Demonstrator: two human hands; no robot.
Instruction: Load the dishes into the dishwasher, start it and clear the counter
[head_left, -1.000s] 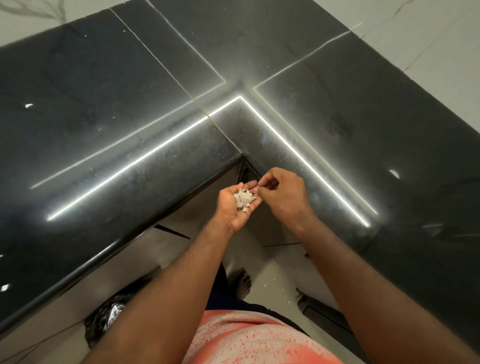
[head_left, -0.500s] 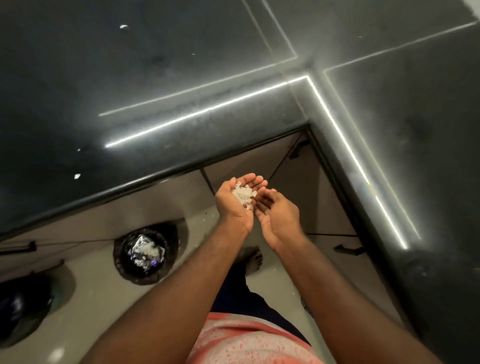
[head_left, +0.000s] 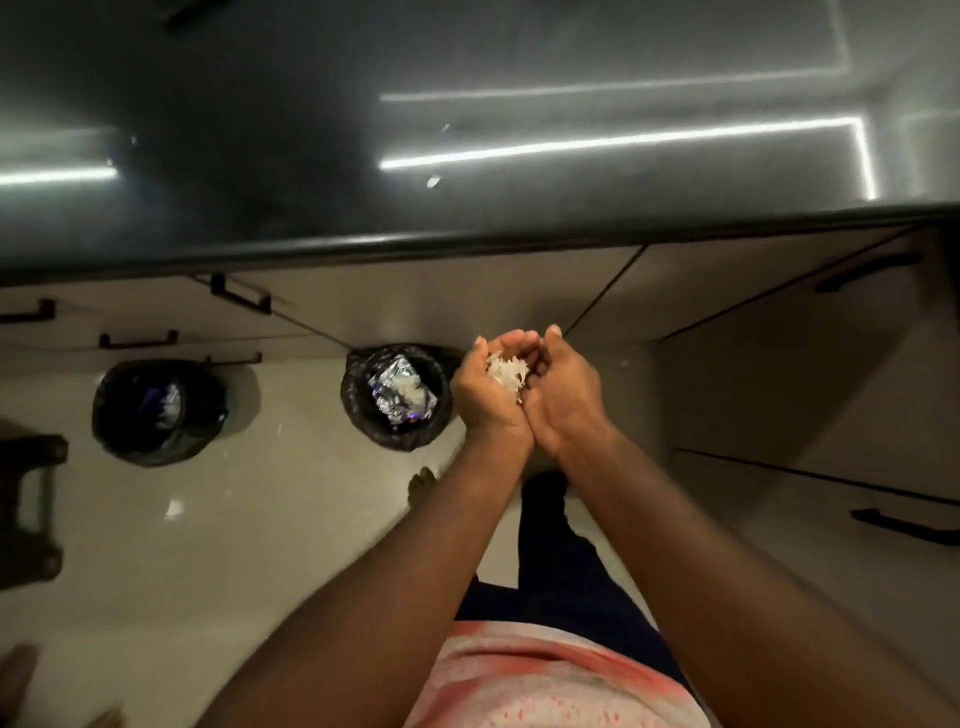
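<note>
You are cupping your left hand (head_left: 483, 400) around the white food scraps (head_left: 506, 371), with your right hand (head_left: 569, 402) lying open against it to stop spills, just right of the lined bin (head_left: 358, 415) awaiting them.

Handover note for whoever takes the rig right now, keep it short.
Left hand: cupped, holds white scraps.
Right hand: cupped against it, holds nothing of its own.
Both are above the floor, beside the nearer lined bin, below the counter edge.
Done: scraps gathered.
Left to do: tip them into the bin; pick up the few white specks on the counter. Dishwasher not in view.
</note>
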